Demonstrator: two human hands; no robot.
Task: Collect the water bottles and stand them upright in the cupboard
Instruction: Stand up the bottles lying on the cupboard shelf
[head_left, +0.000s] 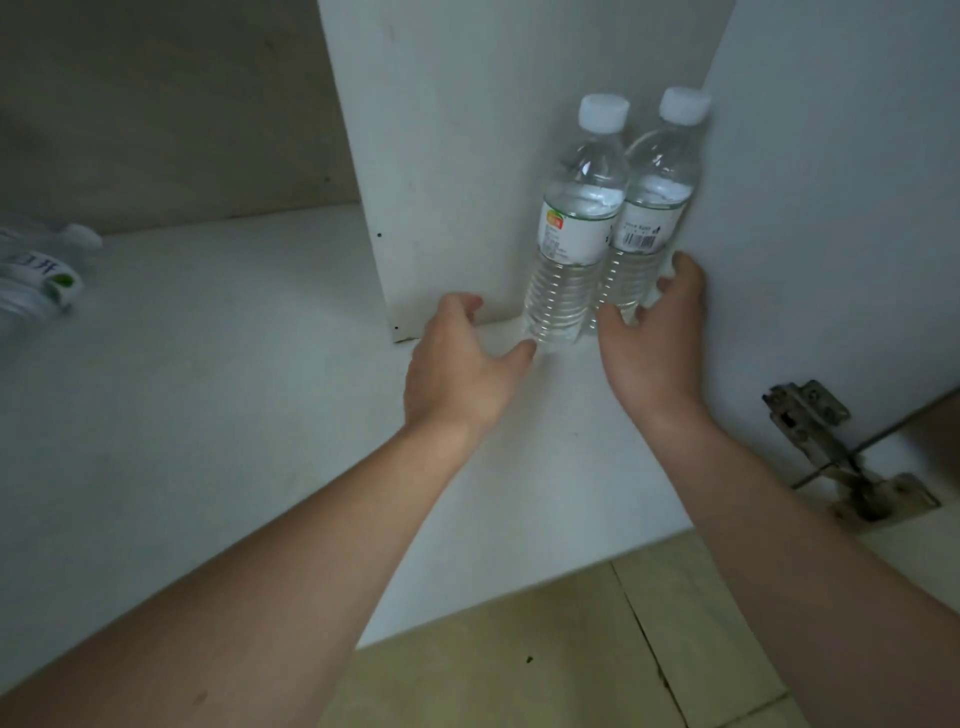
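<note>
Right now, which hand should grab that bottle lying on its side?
The left hand, probably. The lying bottle is far over on the left of the cupboard shelf, while the right hand is against the two upright bottles.

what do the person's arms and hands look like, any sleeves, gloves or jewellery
Both arms are bare from the bottom edge of the picture up to the fingers: no sleeves show. The left hand and right hand wear no gloves, and no rings, watch or bands can be seen on the fingers or wrists. No marks or tattoos stand out in this dim, slightly blurred view.
</note>
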